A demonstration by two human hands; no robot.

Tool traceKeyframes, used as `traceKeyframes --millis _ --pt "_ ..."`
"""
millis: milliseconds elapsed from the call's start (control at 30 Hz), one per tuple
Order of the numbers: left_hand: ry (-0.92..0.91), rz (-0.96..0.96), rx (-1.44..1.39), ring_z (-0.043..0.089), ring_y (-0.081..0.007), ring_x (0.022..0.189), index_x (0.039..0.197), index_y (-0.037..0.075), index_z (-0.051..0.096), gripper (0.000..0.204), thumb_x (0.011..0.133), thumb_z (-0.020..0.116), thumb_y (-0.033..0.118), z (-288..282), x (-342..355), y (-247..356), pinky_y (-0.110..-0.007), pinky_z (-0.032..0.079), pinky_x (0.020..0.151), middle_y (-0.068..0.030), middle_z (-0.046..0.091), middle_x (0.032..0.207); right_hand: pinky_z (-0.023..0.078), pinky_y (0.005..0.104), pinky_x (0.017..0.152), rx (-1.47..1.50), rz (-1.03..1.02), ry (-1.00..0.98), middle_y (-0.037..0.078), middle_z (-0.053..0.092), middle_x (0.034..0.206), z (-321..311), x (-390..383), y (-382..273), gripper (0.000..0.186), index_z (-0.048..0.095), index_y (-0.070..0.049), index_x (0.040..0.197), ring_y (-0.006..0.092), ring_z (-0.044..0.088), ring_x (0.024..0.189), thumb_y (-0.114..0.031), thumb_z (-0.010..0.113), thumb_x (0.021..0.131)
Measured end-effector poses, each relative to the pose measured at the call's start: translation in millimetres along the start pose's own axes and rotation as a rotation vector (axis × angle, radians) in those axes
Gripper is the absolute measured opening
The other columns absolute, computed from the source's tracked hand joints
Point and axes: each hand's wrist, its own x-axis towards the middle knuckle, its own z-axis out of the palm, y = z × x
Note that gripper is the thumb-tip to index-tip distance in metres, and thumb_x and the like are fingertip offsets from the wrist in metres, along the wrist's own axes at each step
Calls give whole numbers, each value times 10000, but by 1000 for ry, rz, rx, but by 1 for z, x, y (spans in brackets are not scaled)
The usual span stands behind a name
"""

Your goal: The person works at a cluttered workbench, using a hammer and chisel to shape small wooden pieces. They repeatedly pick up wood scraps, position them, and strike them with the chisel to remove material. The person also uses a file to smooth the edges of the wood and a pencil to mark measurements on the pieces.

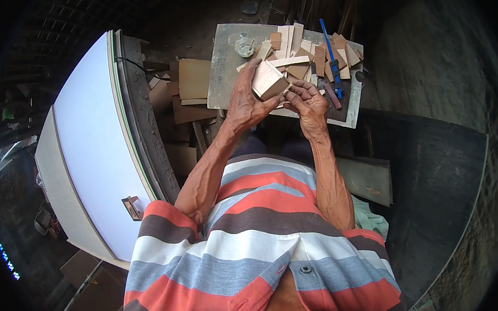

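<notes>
A small wooden box [268, 78] with pale faces and a darker brown side is held tilted over the near edge of the work board [223, 68]. My left hand [245, 103] wraps round its left and lower side, thumb reaching along the near edge. At the box's right corner, my right hand [309, 107] has its thumb and fingers drawn together against the brown side. Whether a small piece sits between those right fingertips is hard to see. Just beyond the box lies a heap of thin wood offcuts [301, 55].
A small dish of whitish paste [245, 47] stands at the board's far left. On the right lie a long blue bar-shaped tool [330, 55] and a reddish-brown stick [332, 95]. A large white panel [97, 123] leans at my left; a dark sheet [430, 183] is at my right.
</notes>
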Motion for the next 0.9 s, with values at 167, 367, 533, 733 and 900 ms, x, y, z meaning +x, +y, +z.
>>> traceKeyframes --millis 167,367,533,733,900 --pt "27 -40 -59 571 -339 1165 1419 24 356 946 658 868 253 0 0 11 -419 464 999 -230 542 1271 621 259 734 4 -5 -13 98 679 1061 -2 1 1 385 531 8 1206 154 696 890 9 706 862" --pt "17 -71 -47 574 -338 1161 1402 22 382 925 655 869 272 1 -1 12 -418 464 999 -211 548 1267 619 256 733 6 0 -1 100 683 1024 0 -1 0 354 550 15 1173 148 691 883 18 705 855" --pt "-3 -31 32 548 -339 1206 1367 -4 434 893 650 877 290 2 0 5 -412 440 1029 -209 538 1296 619 272 750 14 -5 -20 99 685 1027 -1 -1 0 350 550 15 1173 149 692 888 18 702 858" --pt "-27 -68 35 538 -340 1224 1361 -14 446 882 651 874 287 2 2 7 -408 432 1039 -212 529 1317 619 271 748 0 0 -27 102 683 1031 -2 -1 -2 358 545 18 1182 157 695 899 19 700 860" --pt "-21 -68 -4 562 -333 1190 1362 -3 444 863 654 859 263 6 3 2 -410 451 1012 -210 543 1293 623 258 717 -20 3 -21 114 678 1039 -5 0 -2 358 541 27 1185 162 698 888 27 694 861"
